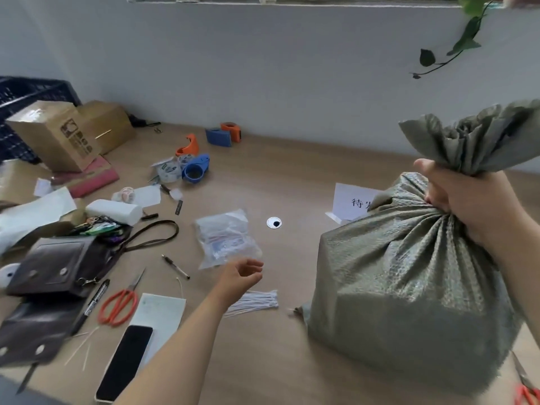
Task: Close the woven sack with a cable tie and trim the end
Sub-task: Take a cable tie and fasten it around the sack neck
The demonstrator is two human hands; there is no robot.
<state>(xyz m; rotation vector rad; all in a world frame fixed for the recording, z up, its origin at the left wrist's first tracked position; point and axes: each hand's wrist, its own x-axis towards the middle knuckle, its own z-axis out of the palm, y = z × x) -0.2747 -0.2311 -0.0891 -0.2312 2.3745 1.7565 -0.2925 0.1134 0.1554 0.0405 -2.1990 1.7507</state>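
A full grey-green woven sack [403,282] stands on the wooden table at the right. My right hand [470,200] is shut around its gathered neck, and the loose mouth fans out above my fist. My left hand [242,276] hovers open, palm up, just above a bundle of white cable ties [257,302] lying left of the sack. It holds nothing. Orange-handled scissors [119,305] lie on the table further left.
A clear plastic bag [225,238] lies behind my left hand. A phone [125,363], marker, pen [175,266], dark leather pouch [55,267], tape dispensers [195,171] and cardboard boxes [55,135] crowd the left side. A second pair of orange scissors [526,390] pokes in at bottom right. A paper label [353,200] sits behind the sack.
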